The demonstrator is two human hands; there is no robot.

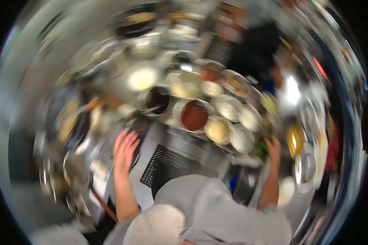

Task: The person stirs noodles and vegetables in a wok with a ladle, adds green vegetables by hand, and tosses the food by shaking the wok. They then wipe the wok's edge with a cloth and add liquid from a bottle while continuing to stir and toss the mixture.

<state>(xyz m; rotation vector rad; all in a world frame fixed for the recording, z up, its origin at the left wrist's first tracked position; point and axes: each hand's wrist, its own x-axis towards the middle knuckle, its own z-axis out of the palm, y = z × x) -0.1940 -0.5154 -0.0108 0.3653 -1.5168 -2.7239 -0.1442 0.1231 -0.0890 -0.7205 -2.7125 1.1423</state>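
My left hand (126, 149) is stretched forward with its fingers apart and nothing in it, beside a dark surface at the counter's front edge. My right hand (274, 150) reaches to the right end of the row of containers. Its fingers are smeared by motion, right beside a bunch of green leaves (261, 148); I cannot tell whether they grip any. Between the hands stand a pot of red sauce (195, 116), a container of pale yellow food (217, 130) and a white bowl (241, 139).
Left of the red sauce is a pot with dark contents (158, 100). Several more containers fill the counter behind. A dark pan (78, 130) lies at the left. Yellow food (295, 141) sits at the right. A perforated black mat (167, 162) is below the counter. Another person in dark clothing (255, 51) stands across.
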